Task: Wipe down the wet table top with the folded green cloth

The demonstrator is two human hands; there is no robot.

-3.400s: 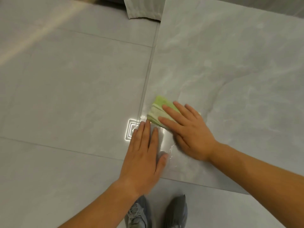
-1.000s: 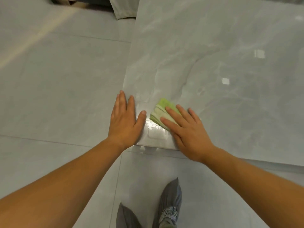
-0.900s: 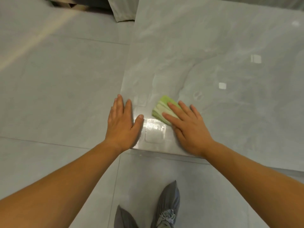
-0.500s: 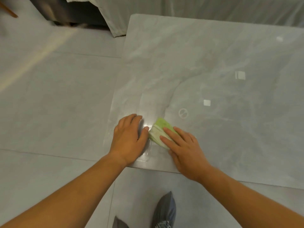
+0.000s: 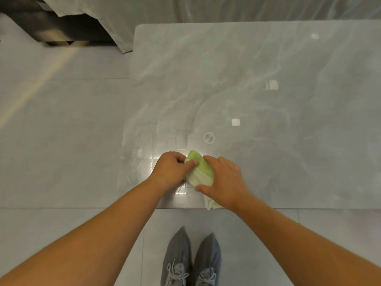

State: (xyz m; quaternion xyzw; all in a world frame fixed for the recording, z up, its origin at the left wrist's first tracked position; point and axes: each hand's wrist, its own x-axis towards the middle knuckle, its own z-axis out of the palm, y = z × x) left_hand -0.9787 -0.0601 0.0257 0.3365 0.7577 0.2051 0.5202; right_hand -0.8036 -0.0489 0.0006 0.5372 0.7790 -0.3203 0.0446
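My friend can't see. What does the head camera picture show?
Both hands, left hand and right hand, hold a folded green cloth at the near edge of a shiny grey marble table top. Grey shoes stand below.

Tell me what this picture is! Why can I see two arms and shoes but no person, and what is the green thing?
The camera sits on a person's head and looks down, so you see what they see: their own arms, and their grey shoes on the floor below. There is no machine here, just two bare hands.

The big shiny grey slab is a table top. The bright squares and the ring on it are reflections, and the glare near the hands looks like wetness.

The green thing is a green cloth for wiping, lying near the table's front edge. The left hand pinches its left side with thumb and fingers. The right hand is curled over its right side, and a bit of cloth pokes out beneath that hand at the table's edge. Both hands grip the cloth together, perhaps bunching or refolding it.
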